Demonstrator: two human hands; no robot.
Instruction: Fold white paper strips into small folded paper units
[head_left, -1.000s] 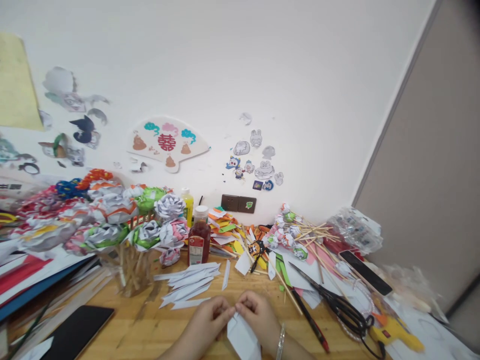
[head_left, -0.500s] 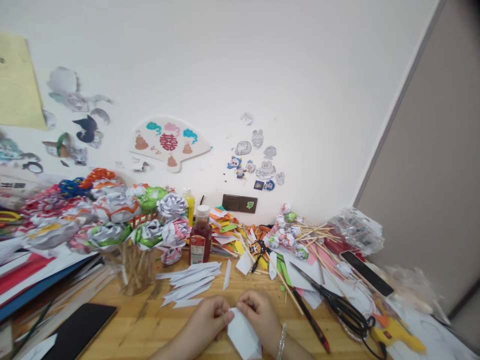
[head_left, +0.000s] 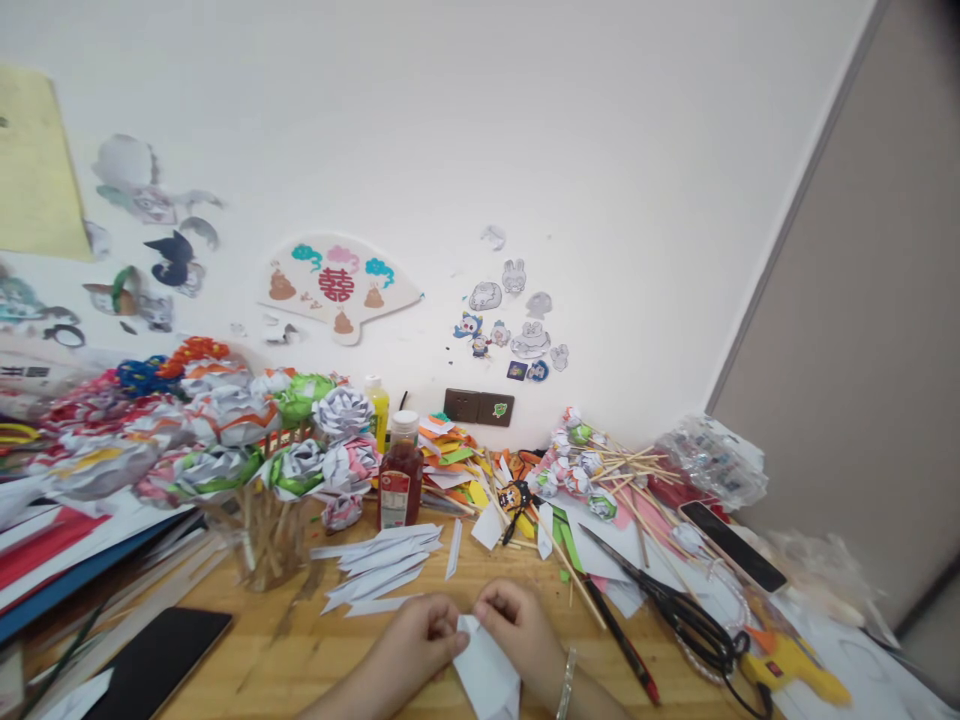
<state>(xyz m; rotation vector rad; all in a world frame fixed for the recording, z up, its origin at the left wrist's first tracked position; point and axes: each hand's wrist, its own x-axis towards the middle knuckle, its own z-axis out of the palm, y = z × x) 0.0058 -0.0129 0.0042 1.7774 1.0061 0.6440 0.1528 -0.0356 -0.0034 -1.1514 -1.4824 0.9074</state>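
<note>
1. Head view: grainy yellow-brown wooden table [head_left: 285, 645] before smooth white wall [head_left: 637, 200].
2. Left hand [head_left: 429, 632] and right hand [head_left: 516, 628], fingers curled nearly closed, pinch creased, folded white paper [head_left: 487, 668] between them, near side.

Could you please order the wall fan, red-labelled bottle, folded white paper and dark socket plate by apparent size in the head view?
1. Wall fan
2. Folded white paper and red-labelled bottle: too alike to rank, the paper being nearer the camera
3. Dark socket plate

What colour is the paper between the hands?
White, seen best in the head view.
</note>
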